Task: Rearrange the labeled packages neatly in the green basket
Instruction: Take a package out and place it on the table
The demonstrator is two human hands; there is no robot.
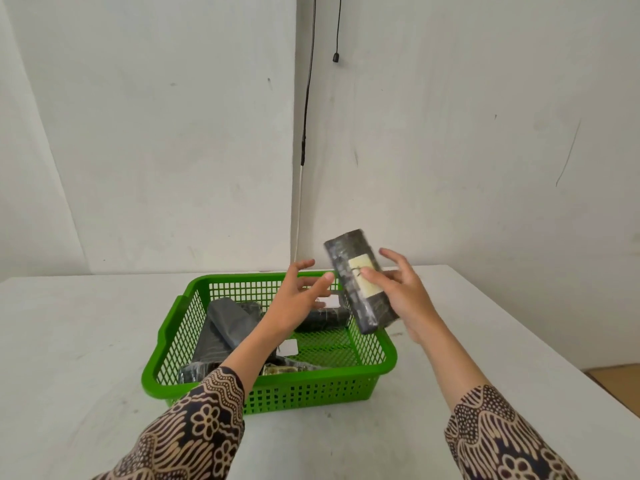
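A green mesh basket (346, 382) stands on the white table, holding several dark wrapped packages: a grey one (230, 320) at the left, a black one (323, 317) with a white label at the back, others along the front wall. My right hand (401, 296) holds a black plastic-wrapped package (349, 268) with a pale label, tilted upright above the basket's far right corner, thumb on the label. Just left of that package, my left hand (298, 299) hovers over the basket, fingers spread and holding nothing.
The white table (86, 341) runs to a wall corner behind the basket. A black-and-white cable (304, 133) hangs down the corner. The table's right edge drops off near a brown floor (613, 379).
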